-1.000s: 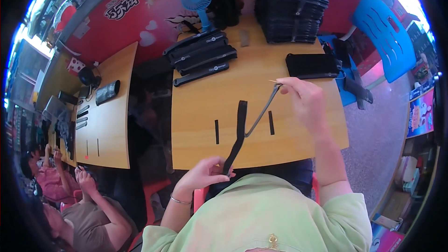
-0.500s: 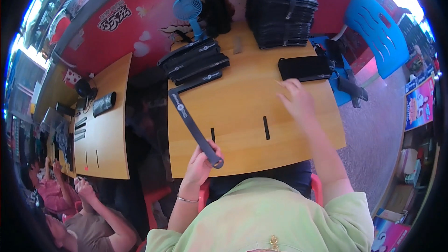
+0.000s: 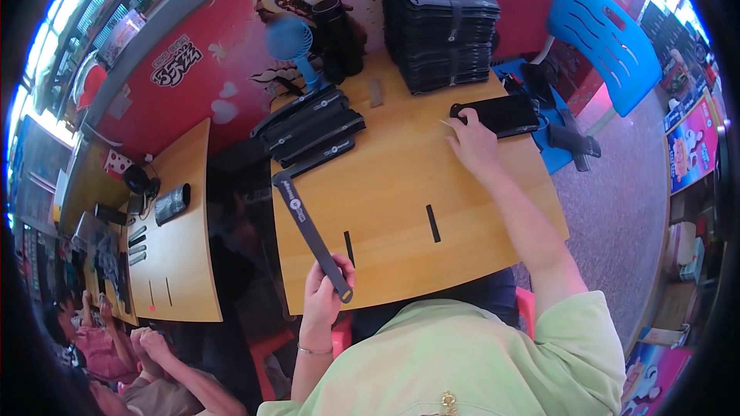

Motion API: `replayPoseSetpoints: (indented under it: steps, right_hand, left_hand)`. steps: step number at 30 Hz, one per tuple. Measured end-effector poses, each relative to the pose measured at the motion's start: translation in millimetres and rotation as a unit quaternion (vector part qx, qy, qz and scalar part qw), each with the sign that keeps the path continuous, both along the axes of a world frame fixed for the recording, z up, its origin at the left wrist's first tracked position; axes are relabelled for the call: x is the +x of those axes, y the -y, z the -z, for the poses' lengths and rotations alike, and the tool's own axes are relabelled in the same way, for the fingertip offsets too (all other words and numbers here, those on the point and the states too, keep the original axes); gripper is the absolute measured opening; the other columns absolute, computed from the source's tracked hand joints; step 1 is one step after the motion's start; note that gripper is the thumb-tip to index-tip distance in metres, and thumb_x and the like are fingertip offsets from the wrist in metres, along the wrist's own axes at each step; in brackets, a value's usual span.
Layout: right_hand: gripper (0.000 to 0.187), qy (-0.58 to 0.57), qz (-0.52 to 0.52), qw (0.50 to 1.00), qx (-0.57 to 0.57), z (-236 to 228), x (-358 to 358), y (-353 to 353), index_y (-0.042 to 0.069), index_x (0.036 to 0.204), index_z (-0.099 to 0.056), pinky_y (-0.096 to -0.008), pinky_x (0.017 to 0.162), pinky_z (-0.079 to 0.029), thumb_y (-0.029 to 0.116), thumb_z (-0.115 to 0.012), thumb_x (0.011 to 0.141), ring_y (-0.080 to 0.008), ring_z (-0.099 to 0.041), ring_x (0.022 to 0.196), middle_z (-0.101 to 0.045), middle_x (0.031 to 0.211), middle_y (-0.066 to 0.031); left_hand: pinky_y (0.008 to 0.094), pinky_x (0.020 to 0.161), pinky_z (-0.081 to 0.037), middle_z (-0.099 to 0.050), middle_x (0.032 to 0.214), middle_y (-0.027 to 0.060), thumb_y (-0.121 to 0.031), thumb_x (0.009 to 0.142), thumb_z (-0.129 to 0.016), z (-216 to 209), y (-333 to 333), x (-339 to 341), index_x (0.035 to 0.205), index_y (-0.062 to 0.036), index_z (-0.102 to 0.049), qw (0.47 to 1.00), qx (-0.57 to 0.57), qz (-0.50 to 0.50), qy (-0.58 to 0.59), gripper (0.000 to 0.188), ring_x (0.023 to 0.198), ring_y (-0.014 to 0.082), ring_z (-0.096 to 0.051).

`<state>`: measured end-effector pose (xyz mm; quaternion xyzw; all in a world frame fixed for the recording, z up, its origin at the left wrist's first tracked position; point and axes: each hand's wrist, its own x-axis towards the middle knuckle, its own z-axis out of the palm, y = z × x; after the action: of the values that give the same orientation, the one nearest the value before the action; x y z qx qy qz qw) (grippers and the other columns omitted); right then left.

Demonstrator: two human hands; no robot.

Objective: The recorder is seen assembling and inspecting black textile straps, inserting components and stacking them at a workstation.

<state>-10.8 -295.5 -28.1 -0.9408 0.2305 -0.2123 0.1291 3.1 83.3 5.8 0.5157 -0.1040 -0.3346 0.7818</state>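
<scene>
My left hand (image 3: 324, 293) is closed around the lower end of a flat black strap (image 3: 308, 219) with white print and a hole at that end. The strap slants up and left over the table, its upper end near the lowest of several similar black straps (image 3: 312, 135) piled at the far left. My right hand (image 3: 474, 142) reaches to the left end of a flat black pad (image 3: 509, 116), fingertips on or just over it. A thin pale stick-like thing (image 3: 445, 122) pokes out between its fingers; its kind is too small to tell.
A tall stack of black packs (image 3: 439, 35) stands at the back of the wooden table (image 3: 385, 200), beside a blue fan (image 3: 297, 50) and a black bottle (image 3: 338, 38). Two black strips (image 3: 433, 223) mark the tabletop. A blue chair (image 3: 605, 38) is right; people sit left.
My right hand has moved forward to the left end of the black pad. The left hand keeps hold of the strap, and the view has shifted slightly.
</scene>
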Motion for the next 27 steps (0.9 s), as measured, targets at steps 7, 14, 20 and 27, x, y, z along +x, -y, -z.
replayPoseSetpoints:
  steps: [7, 14, 20, 27]
  right_hand:
    - [0.056, 0.133, -0.389, 0.892, 0.187, -62.2, -48.1, -123.0, 0.018, 0.118, -0.061, -0.0316, 0.068, -0.051, 0.026, -0.080, 0.066, -0.0203, -0.059, 0.084, -0.052, 0.104, -0.0052]
    - [0.035, 0.201, -0.368, 0.877, 0.233, -47.7, -46.1, -154.1, 0.012, 0.102, -0.069, -0.0267, 0.062, -0.051, 0.008, -0.076, 0.068, -0.0183, -0.063, 0.071, -0.060, 0.094, -0.0051]
    - [0.020, 0.137, -0.342, 0.888, 0.275, -50.0, -42.9, -152.0, 0.008, 0.094, -0.071, -0.0258, 0.059, -0.050, 0.002, -0.071, 0.075, -0.0170, -0.063, 0.074, -0.065, 0.081, -0.0069]
    - [0.011, 0.193, -0.171, 0.840, 0.477, -68.9, -20.6, -81.5, 0.001, 0.090, -0.070, -0.0246, 0.075, -0.046, 0.010, -0.065, 0.086, -0.0095, -0.060, 0.082, -0.069, 0.086, -0.0038]
  left_hand:
    - [0.0280, 0.062, -0.042, -0.049, 0.083, 0.0056, 0.002, 0.088, -0.043, 4.9, 47.7, -1.4, 0.110, -0.0036, -0.044, 0.990, -0.071, -0.067, -0.097, 0.023, 0.069, 0.0166, -0.051]
    - [0.0215, 0.052, -0.044, -0.048, 0.078, 0.0015, -0.016, 0.097, -0.045, -11.6, 68.7, -6.9, 0.107, -0.0043, -0.046, 0.993, 0.083, 0.077, -0.014, 0.015, 0.060, 0.0098, -0.053]
    - [0.0211, 0.046, -0.038, -0.046, 0.070, -0.0005, -0.019, 0.098, -0.045, -4.6, 52.6, -10.2, 0.106, -0.0033, -0.048, 0.986, 0.125, 0.106, 0.003, 0.018, 0.052, 0.0076, -0.048]
    - [0.0196, 0.044, -0.034, -0.044, 0.064, -0.0029, -0.016, 0.097, -0.045, -16.9, -9.2, 6.1, 0.106, -0.0010, -0.048, 0.959, 0.162, 0.233, -0.019, 0.018, 0.046, 0.0052, -0.041]
